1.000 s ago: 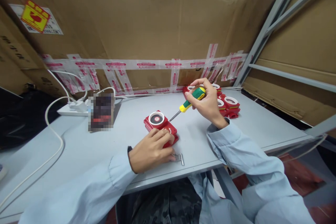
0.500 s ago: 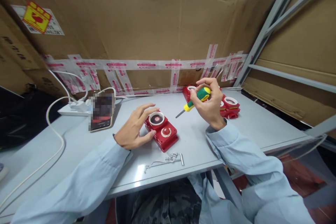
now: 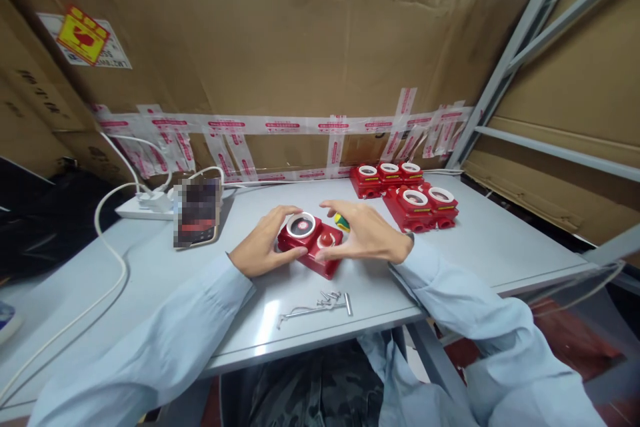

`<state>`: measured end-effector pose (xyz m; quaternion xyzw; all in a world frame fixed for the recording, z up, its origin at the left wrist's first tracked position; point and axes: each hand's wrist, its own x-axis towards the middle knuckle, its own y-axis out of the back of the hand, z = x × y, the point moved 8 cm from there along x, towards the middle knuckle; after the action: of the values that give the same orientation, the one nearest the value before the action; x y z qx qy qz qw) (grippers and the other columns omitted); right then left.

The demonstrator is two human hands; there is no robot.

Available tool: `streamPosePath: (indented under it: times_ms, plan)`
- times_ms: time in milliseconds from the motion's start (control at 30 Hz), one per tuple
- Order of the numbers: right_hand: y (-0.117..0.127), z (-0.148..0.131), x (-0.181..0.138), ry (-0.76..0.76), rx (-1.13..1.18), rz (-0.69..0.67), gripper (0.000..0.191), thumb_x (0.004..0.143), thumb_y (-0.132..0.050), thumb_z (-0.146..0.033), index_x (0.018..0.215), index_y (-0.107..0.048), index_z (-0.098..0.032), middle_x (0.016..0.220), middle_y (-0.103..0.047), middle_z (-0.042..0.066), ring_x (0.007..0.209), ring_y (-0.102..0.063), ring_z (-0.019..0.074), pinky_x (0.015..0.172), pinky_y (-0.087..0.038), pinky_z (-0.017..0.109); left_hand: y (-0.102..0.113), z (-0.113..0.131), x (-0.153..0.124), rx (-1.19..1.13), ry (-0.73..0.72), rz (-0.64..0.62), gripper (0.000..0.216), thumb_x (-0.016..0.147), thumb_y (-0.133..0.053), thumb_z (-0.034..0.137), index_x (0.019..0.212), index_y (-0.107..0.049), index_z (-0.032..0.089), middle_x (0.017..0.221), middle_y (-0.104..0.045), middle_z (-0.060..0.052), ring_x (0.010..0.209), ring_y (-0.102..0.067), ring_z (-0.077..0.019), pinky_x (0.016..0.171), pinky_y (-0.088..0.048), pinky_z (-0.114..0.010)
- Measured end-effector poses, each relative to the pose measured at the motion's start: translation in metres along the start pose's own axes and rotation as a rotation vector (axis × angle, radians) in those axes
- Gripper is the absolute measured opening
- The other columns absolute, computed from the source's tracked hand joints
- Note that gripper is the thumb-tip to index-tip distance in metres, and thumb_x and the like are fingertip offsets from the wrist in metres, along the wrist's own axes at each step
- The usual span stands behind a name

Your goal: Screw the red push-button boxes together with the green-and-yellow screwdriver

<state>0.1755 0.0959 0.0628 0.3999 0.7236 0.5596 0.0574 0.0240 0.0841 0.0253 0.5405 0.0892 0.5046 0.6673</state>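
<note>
A red box (image 3: 323, 267) with a white-ringed round part and a red button lies in the middle of the grey table (image 3: 490, 240). My left hand (image 3: 265, 243) grips its left end, thumb at the front and fingers over the back. My right hand (image 3: 367, 237) clasps its right end, index finger over the top and thumb at the front. The yellow and green end of a screwdriver (image 3: 342, 221) peeks out under my right hand; I cannot tell whether the hand holds it. Several loose screws (image 3: 330, 295) and a thin metal key (image 3: 310, 310) lie just in front of the box.
Several more red boxes (image 3: 410, 197) stand at the back right of the table. A phone (image 3: 197, 220) leans at the left, beside a white power strip (image 3: 140, 208) with cables. Taped cardboard walls the back. A grey shelf frame (image 3: 500, 60) rises at the right.
My right hand has come down from the raised position with the screwdriver and now clasps the box's right end. My left hand moved from the screws to the box's left end, and the box turned slightly.
</note>
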Motion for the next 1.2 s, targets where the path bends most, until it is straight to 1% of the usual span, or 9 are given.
streamPosePath:
  times_ms: [133, 300, 400, 500, 633, 767, 900, 1067, 1200]
  plan:
    - [-0.017, -0.002, -0.003, -0.024, -0.103, -0.1, 0.102, 0.059, -0.071, -0.068, 0.138, -0.041, -0.011, 0.118, -0.064, 0.02, 0.104, -0.061, 0.0354, 0.086, -0.046, 0.046, 0.0, -0.005, 0.0, -0.04, 0.048, 0.026, 0.057, 0.084, -0.06, 0.048, 0.128, -0.039, 0.017, 0.129, -0.052, -0.016, 0.12, -0.052, -0.0305, 0.101, -0.043, -0.049]
    - [-0.02, 0.002, -0.001, -0.072, -0.097, -0.126, 0.085, 0.067, -0.07, -0.052, 0.136, -0.042, -0.011, 0.107, -0.068, 0.017, 0.096, -0.064, 0.0316, 0.082, -0.046, 0.041, -0.002, -0.007, -0.002, -0.092, 0.066, -0.02, 0.058, 0.086, -0.058, 0.048, 0.131, -0.039, 0.017, 0.131, -0.052, -0.015, 0.121, -0.052, -0.0296, 0.101, -0.044, -0.046]
    - [-0.012, 0.002, -0.001, -0.093, -0.026, -0.078, 0.078, 0.066, -0.071, -0.049, 0.131, -0.046, -0.014, 0.102, -0.069, 0.013, 0.089, -0.064, 0.0274, 0.078, -0.047, 0.038, 0.003, -0.01, -0.003, -0.139, 0.08, -0.009, 0.064, 0.085, -0.059, 0.048, 0.136, -0.035, 0.018, 0.138, -0.048, -0.016, 0.127, -0.047, -0.0309, 0.102, -0.043, -0.046]
    - [0.002, 0.002, -0.002, -0.112, 0.075, 0.005, 0.071, 0.065, -0.073, -0.049, 0.125, -0.05, -0.018, 0.092, -0.069, 0.006, 0.081, -0.064, 0.0227, 0.075, -0.047, 0.035, 0.015, -0.013, -0.003, -0.209, 0.072, 0.078, 0.069, 0.085, -0.058, 0.049, 0.141, -0.029, 0.02, 0.144, -0.041, -0.016, 0.132, -0.042, -0.0316, 0.103, -0.041, -0.047]
    - [0.03, 0.009, -0.003, -0.151, 0.177, 0.194, 0.062, 0.066, -0.074, -0.045, 0.119, -0.052, -0.02, 0.087, -0.069, 0.003, 0.076, -0.064, 0.0194, 0.073, -0.049, 0.033, 0.028, -0.015, -0.004, -0.255, 0.048, 0.196, 0.059, 0.086, -0.056, 0.045, 0.135, -0.034, 0.021, 0.141, -0.043, -0.016, 0.13, -0.043, -0.0306, 0.099, -0.043, -0.048]
    - [0.047, 0.018, -0.004, -0.169, 0.195, 0.341, 0.055, 0.066, -0.074, -0.046, 0.111, -0.055, -0.021, 0.097, -0.069, 0.006, 0.084, -0.065, 0.0211, 0.075, -0.05, 0.034, 0.013, -0.006, 0.0, -0.187, 0.004, 0.086, 0.053, 0.082, -0.064, 0.04, 0.126, -0.042, 0.021, 0.138, -0.048, -0.016, 0.128, -0.046, -0.0301, 0.102, -0.041, -0.051]
    - [0.043, 0.022, -0.003, -0.189, 0.203, 0.34, 0.055, 0.066, -0.075, -0.045, 0.11, -0.054, -0.021, 0.097, -0.069, 0.005, 0.081, -0.065, 0.0205, 0.074, -0.05, 0.034, -0.002, 0.007, 0.002, -0.093, -0.127, -0.002, 0.044, 0.086, -0.062, 0.038, 0.124, -0.049, 0.019, 0.14, -0.047, -0.018, 0.13, -0.046, -0.0287, 0.106, -0.039, -0.049]
    - [0.038, 0.021, -0.003, -0.185, 0.217, 0.315, 0.056, 0.066, -0.074, -0.046, 0.111, -0.052, -0.022, 0.095, -0.068, 0.004, 0.077, -0.064, 0.0193, 0.072, -0.05, 0.034, 0.002, 0.004, 0.003, -0.101, -0.148, 0.058, 0.029, 0.09, -0.058, 0.035, 0.114, -0.058, 0.018, 0.128, -0.059, -0.015, 0.117, -0.057, -0.0248, 0.1, -0.045, -0.042]
    - [0.038, 0.022, -0.003, -0.189, 0.21, 0.312, 0.055, 0.066, -0.074, -0.047, 0.111, -0.052, -0.022, 0.088, -0.068, 0.003, 0.072, -0.063, 0.0186, 0.069, -0.049, 0.033, 0.015, -0.003, 0.003, -0.165, -0.071, 0.151, 0.025, 0.088, -0.06, 0.037, 0.104, -0.061, 0.018, 0.106, -0.068, -0.011, 0.102, -0.063, -0.0232, 0.093, -0.049, -0.04]
